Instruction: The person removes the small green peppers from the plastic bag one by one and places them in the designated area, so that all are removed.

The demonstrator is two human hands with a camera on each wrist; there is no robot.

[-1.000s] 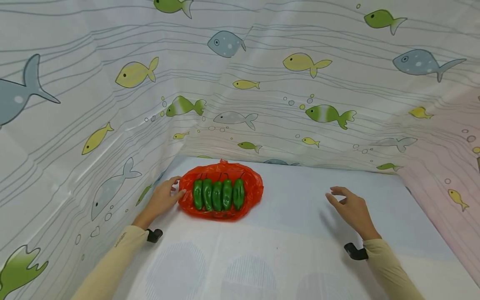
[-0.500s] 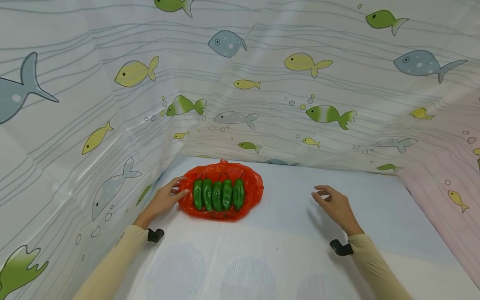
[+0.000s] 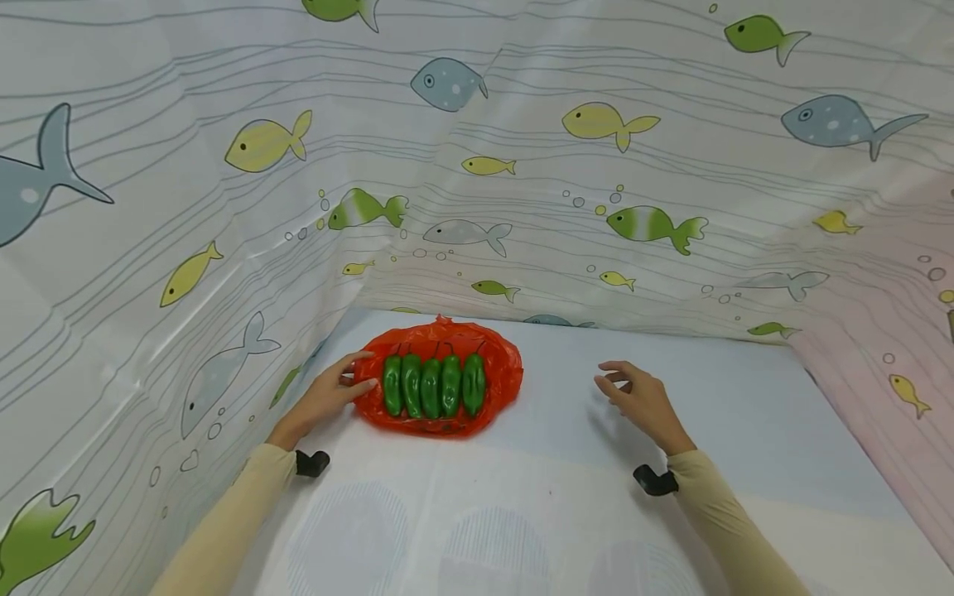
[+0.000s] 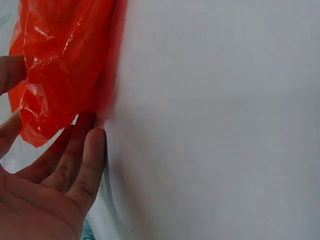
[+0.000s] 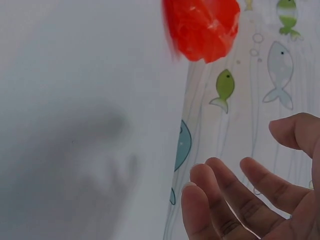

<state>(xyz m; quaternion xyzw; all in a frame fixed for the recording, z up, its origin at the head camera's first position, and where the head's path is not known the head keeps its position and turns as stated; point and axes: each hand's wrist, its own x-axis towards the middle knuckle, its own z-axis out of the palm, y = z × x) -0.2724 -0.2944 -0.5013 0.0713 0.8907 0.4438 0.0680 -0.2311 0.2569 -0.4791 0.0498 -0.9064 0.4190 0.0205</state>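
Note:
In the head view, a red plastic bag [image 3: 503,377] lies flat on the left side of the table. Several green peppers [image 3: 431,389] with thin dark stems lie on it in a row. My left hand [image 3: 325,399] is at the bag's left edge, its thumb and fingers spread and loosely bent. The left wrist view shows the bag's crinkled edge [image 4: 65,65] between the thumb side and the other fingers [image 4: 92,160]. My right hand [image 3: 643,401] hovers to the right of the bag, fingers relaxed and apart, with nothing in it.
A white sheet with pale circles covers the table [image 3: 522,472]. Behind it and at both sides rise cloth walls [image 3: 551,182] printed with fish and wavy lines. Each wrist wears a small black camera, such as the right one [image 3: 656,480].
My right hand has moved left toward the bag. My left hand has edged slightly right along the bag's left edge. The bag and the peppers have stayed in place.

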